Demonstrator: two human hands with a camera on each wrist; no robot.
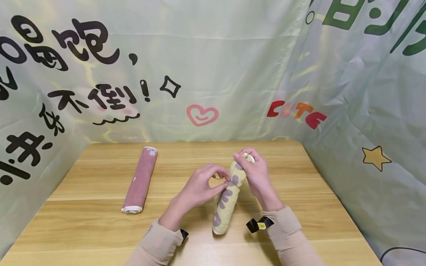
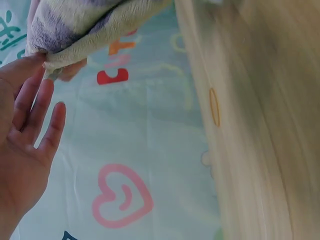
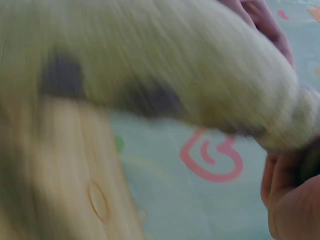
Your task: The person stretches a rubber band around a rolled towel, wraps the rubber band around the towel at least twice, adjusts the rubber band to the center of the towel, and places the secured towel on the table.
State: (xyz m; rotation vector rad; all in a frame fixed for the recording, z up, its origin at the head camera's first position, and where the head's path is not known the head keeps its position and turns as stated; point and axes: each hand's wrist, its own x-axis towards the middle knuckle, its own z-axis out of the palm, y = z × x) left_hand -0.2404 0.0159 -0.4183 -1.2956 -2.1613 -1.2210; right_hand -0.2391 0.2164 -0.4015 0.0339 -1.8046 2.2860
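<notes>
A pale yellow rolled towel (image 1: 226, 207) with purple spots stands tilted over the table, drawn in to a narrow waist above its middle. My right hand (image 1: 257, 175) grips its upper end, thumb on the near side. At the waist, the thumb and forefinger of my left hand (image 1: 201, 184) pinch the towel's edge. In the left wrist view that hand's other fingers (image 2: 54, 132) stretch away from the cloth. The right wrist view shows the towel (image 3: 165, 55) blurred and close up. Left of both hands, a pink rolled towel (image 1: 140, 181) with white ends lies on the table.
A thin tan rubber band (image 2: 218, 114) lies on the wooden table (image 1: 83, 229), beyond my hands. Printed cloth walls (image 1: 233, 66) rise behind the table and at both sides. Wrist cameras (image 1: 257, 224) sit at the cuffs.
</notes>
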